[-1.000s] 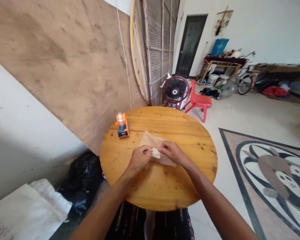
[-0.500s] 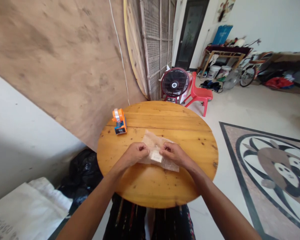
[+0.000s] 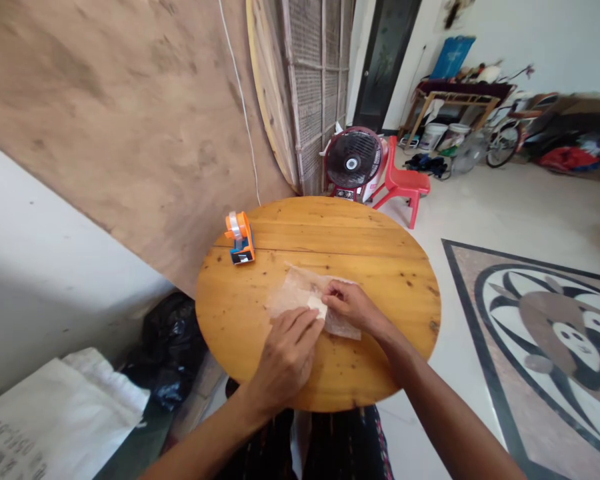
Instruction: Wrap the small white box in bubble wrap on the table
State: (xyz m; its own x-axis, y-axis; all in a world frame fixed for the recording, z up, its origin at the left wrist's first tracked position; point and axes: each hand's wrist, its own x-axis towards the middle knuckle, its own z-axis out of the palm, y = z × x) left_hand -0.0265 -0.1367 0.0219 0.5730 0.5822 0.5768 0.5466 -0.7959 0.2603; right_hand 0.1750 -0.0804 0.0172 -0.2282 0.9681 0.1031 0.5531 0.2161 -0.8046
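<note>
A sheet of clear bubble wrap (image 3: 295,287) lies on the round wooden table (image 3: 380,247). On its middle sits a small whitish block or box (image 3: 318,306), partly hidden by my fingers. My left hand (image 3: 291,350) is stretched out flat, fingertips touching the near left side of the whitish piece. My right hand (image 3: 349,304) is closed in a pinch at the right part of the bubble wrap, beside the piece; its fingertips are partly hidden.
An orange and blue tape dispenser (image 3: 240,238) with a clear roll stands at the table's left back. Beyond the table are a fan (image 3: 353,160) and a red plastic chair (image 3: 405,180). Black bags (image 3: 173,340) and a white sack (image 3: 65,420) lie at left.
My left hand has let go of the bubble wrap's left side and moved right and nearer, laying its fingers on the whitish piece. My right hand stays at about the same spot.
</note>
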